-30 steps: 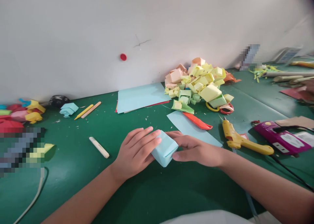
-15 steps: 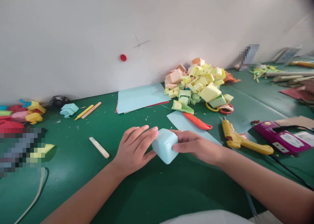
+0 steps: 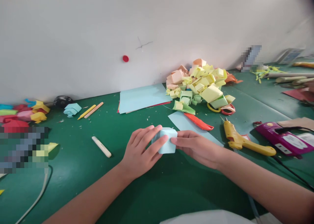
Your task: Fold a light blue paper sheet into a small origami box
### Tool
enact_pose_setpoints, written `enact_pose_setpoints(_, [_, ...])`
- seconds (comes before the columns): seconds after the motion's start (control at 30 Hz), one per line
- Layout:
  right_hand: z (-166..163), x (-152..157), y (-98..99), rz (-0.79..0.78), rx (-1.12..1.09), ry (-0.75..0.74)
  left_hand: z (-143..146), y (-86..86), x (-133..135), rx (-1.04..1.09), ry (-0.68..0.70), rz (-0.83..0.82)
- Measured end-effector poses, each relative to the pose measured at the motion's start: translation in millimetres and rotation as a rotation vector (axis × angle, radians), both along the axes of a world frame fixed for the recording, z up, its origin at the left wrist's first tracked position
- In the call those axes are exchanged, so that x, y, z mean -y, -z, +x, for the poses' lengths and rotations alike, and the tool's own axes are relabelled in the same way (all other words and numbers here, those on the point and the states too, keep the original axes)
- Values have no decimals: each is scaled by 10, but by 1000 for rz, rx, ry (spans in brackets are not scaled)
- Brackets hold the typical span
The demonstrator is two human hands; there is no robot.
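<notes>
A light blue folded paper box (image 3: 169,146) is held just above the green table, between both hands. My left hand (image 3: 143,148) grips it from the left, its index finger lying across the near face and the thumb partly hidden below. From the right, my right hand (image 3: 196,145) pinches the box's edge, with fingertips behind it out of sight. Just beyond the right hand lie a light blue paper strip (image 3: 178,118) and a red-orange utility knife (image 3: 198,121).
A yellow glue gun (image 3: 241,140) and purple power strip (image 3: 282,139) lie at right. Folded paper pieces (image 3: 206,86) are heaped by the wall, near light blue sheets (image 3: 144,98). A whitish stick (image 3: 101,146) and a blue folded paper piece (image 3: 72,110) lie left.
The paper box has been turned so a flatter face points toward me. My left hand has moved right, closing in on it, and its index finger now crosses the near face.
</notes>
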State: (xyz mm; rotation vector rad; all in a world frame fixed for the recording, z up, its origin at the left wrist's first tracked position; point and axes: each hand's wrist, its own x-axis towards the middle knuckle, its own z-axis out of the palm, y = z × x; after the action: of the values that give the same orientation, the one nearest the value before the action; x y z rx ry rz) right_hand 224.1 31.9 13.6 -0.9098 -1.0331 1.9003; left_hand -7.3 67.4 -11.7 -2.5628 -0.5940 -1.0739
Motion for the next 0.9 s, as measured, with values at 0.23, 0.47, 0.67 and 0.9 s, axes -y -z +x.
enact_pose_setpoints(0.23, [29,-17,-71,215,190,-54,-25,-33,-13,110,16,-173])
enact_pose_setpoints(0.47, [77,39,-30,624,470,73,-1,19,-26,440,179,-518])
enact_pose_setpoints(0.67, [45,50,0,784,700,9,-10,67,24,445,209,-706])
enact_pose_setpoints(0.9, [64,-10,-28,1004,750,118,-74,-23,40,356,231,-797])
